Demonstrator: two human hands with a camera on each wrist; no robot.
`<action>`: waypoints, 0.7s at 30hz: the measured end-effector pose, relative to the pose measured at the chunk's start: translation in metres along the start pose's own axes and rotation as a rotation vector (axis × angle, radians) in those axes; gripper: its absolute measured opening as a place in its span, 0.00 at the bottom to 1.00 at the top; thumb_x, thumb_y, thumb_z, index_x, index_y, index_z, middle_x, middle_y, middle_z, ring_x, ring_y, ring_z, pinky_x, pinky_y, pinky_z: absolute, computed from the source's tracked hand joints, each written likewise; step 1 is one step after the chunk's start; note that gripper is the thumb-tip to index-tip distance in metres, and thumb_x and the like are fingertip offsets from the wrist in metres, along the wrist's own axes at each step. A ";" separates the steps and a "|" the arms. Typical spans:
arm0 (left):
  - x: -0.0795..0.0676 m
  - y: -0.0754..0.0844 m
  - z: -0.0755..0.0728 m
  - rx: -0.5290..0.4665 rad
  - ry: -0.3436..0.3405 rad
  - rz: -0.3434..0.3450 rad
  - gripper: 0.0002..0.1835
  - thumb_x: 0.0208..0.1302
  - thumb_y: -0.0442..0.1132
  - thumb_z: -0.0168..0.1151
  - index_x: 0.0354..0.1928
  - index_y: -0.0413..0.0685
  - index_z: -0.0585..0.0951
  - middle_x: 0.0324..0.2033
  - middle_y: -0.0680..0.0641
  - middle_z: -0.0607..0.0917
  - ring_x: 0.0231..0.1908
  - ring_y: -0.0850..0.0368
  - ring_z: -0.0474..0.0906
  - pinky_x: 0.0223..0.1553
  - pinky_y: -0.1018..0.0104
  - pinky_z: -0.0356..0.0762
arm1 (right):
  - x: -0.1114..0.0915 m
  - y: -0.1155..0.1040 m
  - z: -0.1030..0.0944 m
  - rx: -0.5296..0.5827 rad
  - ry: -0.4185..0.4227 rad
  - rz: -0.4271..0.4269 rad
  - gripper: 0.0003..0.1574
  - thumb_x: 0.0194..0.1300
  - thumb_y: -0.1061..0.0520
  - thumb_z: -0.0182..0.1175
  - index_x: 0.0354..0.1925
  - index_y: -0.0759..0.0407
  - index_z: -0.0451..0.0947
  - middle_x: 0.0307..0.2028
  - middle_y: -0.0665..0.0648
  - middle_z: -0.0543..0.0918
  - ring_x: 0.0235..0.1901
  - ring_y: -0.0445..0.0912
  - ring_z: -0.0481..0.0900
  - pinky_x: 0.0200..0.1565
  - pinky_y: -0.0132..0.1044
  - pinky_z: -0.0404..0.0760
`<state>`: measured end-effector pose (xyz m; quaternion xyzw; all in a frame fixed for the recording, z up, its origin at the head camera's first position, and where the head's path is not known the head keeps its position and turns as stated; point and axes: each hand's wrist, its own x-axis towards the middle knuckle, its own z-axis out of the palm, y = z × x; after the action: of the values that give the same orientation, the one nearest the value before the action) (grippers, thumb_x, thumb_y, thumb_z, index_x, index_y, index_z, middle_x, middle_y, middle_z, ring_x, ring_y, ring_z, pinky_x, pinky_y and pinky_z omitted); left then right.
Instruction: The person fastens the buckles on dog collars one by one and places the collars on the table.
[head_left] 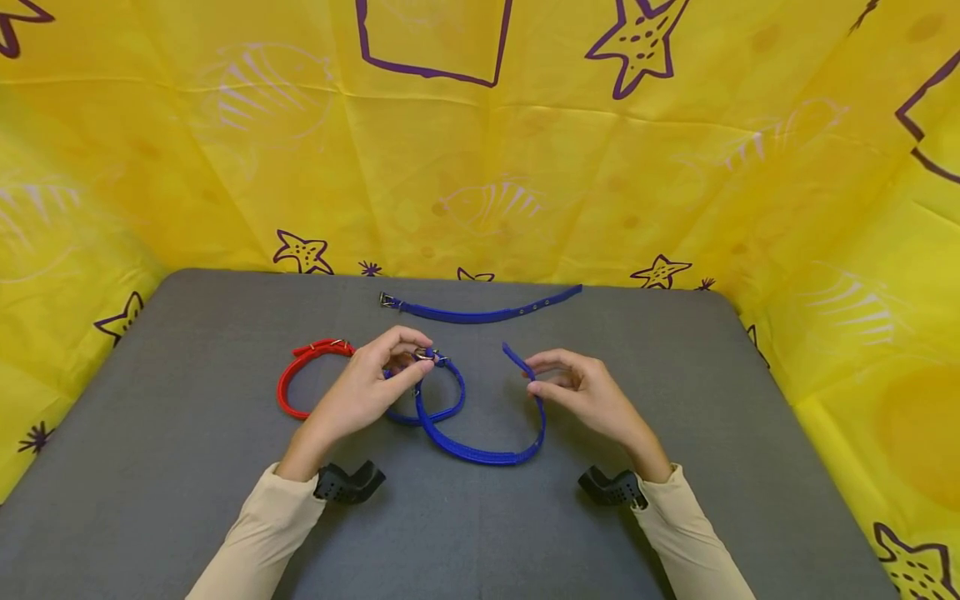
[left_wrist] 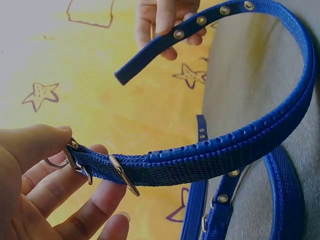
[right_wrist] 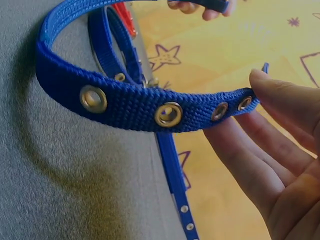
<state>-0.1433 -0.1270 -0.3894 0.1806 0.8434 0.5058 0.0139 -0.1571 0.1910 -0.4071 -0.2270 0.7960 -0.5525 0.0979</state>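
Observation:
A blue collar (head_left: pixel 480 455) hangs in an open U between both hands, its two ends apart. My left hand (head_left: pixel 375 379) pinches its buckle end; in the left wrist view the metal buckle (left_wrist: pixel 73 157) sits between thumb and fingers, with a metal loop (left_wrist: pixel 124 175) beside it. My right hand (head_left: pixel 588 396) pinches the strap near the free tip, close to the metal eyelets (right_wrist: pixel 168 114). Behind the left hand, a second blue collar (head_left: pixel 459 392) lies on the table, fastened in a ring. To its left rests a red collar (head_left: pixel 283 387), also looped, partly hidden by the left hand.
A third blue collar (head_left: pixel 472 317) lies stretched out near the back edge of the grey table (head_left: pixel 480 533). Yellow patterned cloth (head_left: pixel 480 167) stands behind the table and along its sides. Black wrist cameras (head_left: pixel 348 483) sit on both wrists.

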 end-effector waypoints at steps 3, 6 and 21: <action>-0.001 0.002 0.002 0.003 -0.009 0.013 0.12 0.69 0.41 0.63 0.52 0.49 0.78 0.44 0.46 0.87 0.40 0.57 0.80 0.42 0.67 0.76 | 0.000 -0.002 0.002 -0.031 0.015 -0.017 0.17 0.65 0.63 0.65 0.53 0.64 0.80 0.43 0.71 0.86 0.41 0.62 0.87 0.42 0.34 0.84; -0.002 0.005 0.004 0.005 -0.023 0.025 0.12 0.68 0.41 0.64 0.51 0.51 0.79 0.43 0.48 0.87 0.39 0.59 0.80 0.42 0.67 0.76 | -0.001 -0.004 0.005 -0.062 0.019 -0.040 0.17 0.65 0.62 0.65 0.52 0.63 0.81 0.41 0.68 0.87 0.40 0.58 0.88 0.41 0.31 0.84; -0.005 0.015 0.014 0.022 -0.080 0.075 0.12 0.67 0.40 0.65 0.51 0.51 0.78 0.42 0.50 0.88 0.36 0.61 0.77 0.40 0.69 0.75 | -0.005 -0.014 0.017 -0.152 -0.020 -0.208 0.15 0.65 0.63 0.65 0.50 0.59 0.84 0.43 0.59 0.88 0.40 0.41 0.86 0.43 0.35 0.85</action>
<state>-0.1314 -0.1109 -0.3843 0.2323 0.8403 0.4891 0.0265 -0.1424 0.1747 -0.4009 -0.3207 0.8067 -0.4954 0.0307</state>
